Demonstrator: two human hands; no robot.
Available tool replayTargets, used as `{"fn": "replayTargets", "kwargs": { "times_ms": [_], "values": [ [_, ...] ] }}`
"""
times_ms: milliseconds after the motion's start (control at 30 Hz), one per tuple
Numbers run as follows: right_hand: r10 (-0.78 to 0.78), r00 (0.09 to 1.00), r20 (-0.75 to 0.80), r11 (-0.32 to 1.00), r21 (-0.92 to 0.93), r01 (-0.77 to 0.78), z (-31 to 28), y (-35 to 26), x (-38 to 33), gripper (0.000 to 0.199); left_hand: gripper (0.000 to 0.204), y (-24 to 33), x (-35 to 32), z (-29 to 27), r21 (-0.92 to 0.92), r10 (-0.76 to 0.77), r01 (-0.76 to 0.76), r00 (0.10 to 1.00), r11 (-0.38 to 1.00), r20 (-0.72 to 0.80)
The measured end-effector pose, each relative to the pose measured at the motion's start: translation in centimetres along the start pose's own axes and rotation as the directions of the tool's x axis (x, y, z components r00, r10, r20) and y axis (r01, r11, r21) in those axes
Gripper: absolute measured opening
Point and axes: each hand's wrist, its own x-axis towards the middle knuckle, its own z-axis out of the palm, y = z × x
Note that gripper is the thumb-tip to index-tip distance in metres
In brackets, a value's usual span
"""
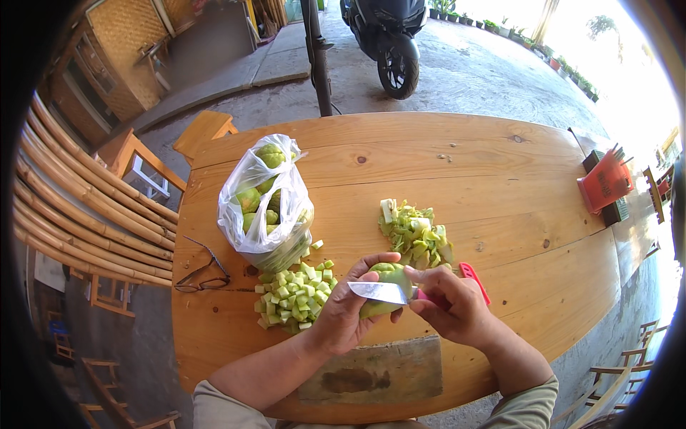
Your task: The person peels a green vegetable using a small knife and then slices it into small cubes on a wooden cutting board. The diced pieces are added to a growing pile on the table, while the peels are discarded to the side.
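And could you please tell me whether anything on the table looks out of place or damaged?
The eyeglasses look out of place, lying on the table left of the pale green cubes, amid food. The board at the near edge bears a dark patch, perhaps a stain.

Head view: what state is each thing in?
Green squash, held in left hand, partly hidden
Knife, unsheathed, gripped by right hand
Plastic bag, open, filled with squashes
Green cubes, cut, heaped
Peelings, heaped
Eyeglasses, one arm visibly extended
Red handle, lying down
Red cup, holding sticks
Board, stained
Scooter, standing
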Motion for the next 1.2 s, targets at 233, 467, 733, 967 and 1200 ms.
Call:
{"fn": "replayTargets", "kwargs": {
  "times_ms": [233,467,733,967,1200],
  "values": [
    [0.001,1.0,0.024,0.999,0.042,-0.002,-0.1,-0.4,0.1,0.032,0.051,0.0,0.0,0.2,0.084,-0.002,0.004,1.0,0.996,-0.02],
    [0.004,1.0,-0.019,0.987,0.163,-0.001,0.8,1.0,-0.4,0.022,0.073,-0.3,0.1,-0.5,0.193,0.043,-0.051,0.998,0.98,0.048],
    [0.039,0.996,-0.076,0.949,0.314,-0.013,1.7,1.6,-0.7,0.016,0.049,-0.3,0.1,0.0,0.39,0.077,-0.079,0.997,0.917,0.021],
    [0.19,0.982,-0.004,0.796,0.586,-0.152,1.5,0.9,-0.6,0.012,0.043,0.2,-0.1,0.8,0.541,0.102,-0.056,0.993,0.839,-0.056],
    [0.532,0.846,0.016,0.657,0.622,-0.425,0.0,1.0,1.0,0.028,0.048,-0.1,0.2,0.3,0.392,0.053,-0.019,0.996,0.92,-0.076]
  ]
}}
